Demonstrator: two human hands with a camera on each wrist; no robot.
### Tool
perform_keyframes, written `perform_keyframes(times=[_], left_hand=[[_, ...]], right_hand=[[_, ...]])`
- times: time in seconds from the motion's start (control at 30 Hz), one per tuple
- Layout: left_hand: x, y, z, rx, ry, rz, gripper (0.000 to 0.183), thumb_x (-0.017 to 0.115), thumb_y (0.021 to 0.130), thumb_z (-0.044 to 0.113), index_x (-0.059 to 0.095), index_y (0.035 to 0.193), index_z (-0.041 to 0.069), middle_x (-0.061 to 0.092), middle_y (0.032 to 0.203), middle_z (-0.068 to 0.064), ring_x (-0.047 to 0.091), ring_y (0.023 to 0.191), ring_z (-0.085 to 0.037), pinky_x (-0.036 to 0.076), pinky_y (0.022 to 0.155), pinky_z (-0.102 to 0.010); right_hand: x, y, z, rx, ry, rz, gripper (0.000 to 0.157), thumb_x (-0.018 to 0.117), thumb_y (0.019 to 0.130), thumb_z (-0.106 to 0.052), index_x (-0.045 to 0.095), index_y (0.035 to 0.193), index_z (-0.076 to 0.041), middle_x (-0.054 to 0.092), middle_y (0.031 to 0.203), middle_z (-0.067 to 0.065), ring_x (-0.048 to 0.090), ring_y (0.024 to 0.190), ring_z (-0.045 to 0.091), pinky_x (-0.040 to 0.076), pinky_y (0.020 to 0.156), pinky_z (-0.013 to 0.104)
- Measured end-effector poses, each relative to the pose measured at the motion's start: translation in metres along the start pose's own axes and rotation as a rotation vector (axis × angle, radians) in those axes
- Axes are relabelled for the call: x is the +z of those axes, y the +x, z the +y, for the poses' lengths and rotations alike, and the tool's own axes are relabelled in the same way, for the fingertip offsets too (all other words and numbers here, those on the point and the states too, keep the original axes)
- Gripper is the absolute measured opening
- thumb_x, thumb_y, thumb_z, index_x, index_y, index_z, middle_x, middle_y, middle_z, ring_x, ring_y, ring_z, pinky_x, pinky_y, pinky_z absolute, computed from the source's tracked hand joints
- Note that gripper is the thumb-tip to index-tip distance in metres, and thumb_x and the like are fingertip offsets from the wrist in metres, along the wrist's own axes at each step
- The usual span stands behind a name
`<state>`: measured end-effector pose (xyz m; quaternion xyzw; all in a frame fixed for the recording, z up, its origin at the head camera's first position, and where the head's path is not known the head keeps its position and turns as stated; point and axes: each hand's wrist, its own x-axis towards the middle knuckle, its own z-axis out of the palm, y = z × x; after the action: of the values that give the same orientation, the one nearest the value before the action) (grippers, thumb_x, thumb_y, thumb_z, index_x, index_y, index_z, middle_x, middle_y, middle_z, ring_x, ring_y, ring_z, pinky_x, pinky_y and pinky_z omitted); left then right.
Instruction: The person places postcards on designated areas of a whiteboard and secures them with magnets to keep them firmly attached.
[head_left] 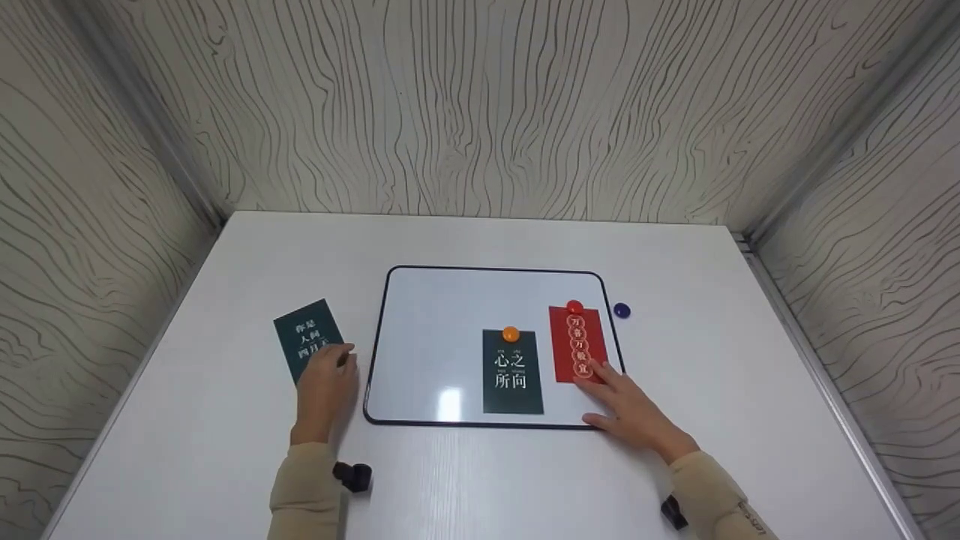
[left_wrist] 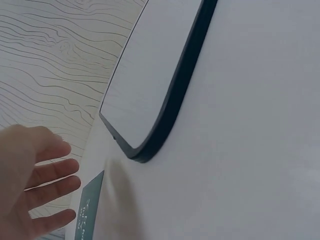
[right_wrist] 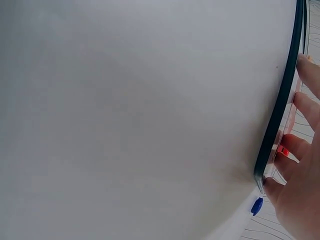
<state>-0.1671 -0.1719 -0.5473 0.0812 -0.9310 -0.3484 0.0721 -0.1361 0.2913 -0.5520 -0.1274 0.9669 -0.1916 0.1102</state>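
Note:
On the left of the table lies a dark green card (head_left: 296, 339) with white characters. My left hand (head_left: 322, 394) is over its lower right part, fingers loosely bent; the left wrist view shows them apart, with nothing held. A whiteboard (head_left: 435, 337) with a dark rim lies in the middle. On it are a second green card (head_left: 511, 399) under an orange magnet (head_left: 511, 334) and a red card (head_left: 562, 351) under a red magnet (head_left: 574, 307). My right hand (head_left: 636, 416) rests with spread fingers at the red card's lower right and the board's rim.
A dark blue magnet (head_left: 622, 310) sits on the table just outside the board's right edge. Wood-patterned panels (head_left: 465, 105) enclose the white table (head_left: 480, 487) at the back and both sides. Black wrist devices (head_left: 352, 476) show by both sleeves.

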Motion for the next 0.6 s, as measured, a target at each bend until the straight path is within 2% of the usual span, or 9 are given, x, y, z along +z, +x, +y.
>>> perform_keyframes(times=[0.23,0.4,0.6], left_hand=[[-0.005,0.002,-0.005,-0.079,-0.009,0.003,0.033,0.045,0.1,0.021,0.061,0.124,0.005,0.061,0.13,-0.018,0.054,0.127,-0.035,0.044,0.108,-0.05],[-0.008,0.001,-0.01,-0.113,-0.011,0.046,0.033,0.045,0.1,0.02,0.061,0.124,0.003,0.063,0.125,-0.02,0.058,0.12,-0.035,0.048,0.103,-0.049],[-0.014,-0.002,-0.013,-0.211,-0.082,0.077,0.035,0.041,0.102,0.02,0.058,0.128,0.003,0.062,0.121,-0.019,0.059,0.115,-0.033,0.05,0.098,-0.047]], right_hand=[[-0.001,0.001,0.0,-0.006,0.009,-0.001,0.062,0.067,0.088,-0.037,0.044,0.145,-0.027,0.027,0.161,0.007,0.027,0.146,0.036,0.045,0.107,0.055],[-0.001,0.001,-0.001,0.005,0.015,-0.008,0.063,0.067,0.087,-0.039,0.043,0.145,-0.028,0.026,0.161,0.006,0.026,0.146,0.036,0.045,0.107,0.055],[0.0,0.002,0.0,-0.001,0.005,-0.009,0.063,0.067,0.087,-0.038,0.043,0.145,-0.028,0.026,0.161,0.006,0.026,0.146,0.036,0.045,0.107,0.055]])
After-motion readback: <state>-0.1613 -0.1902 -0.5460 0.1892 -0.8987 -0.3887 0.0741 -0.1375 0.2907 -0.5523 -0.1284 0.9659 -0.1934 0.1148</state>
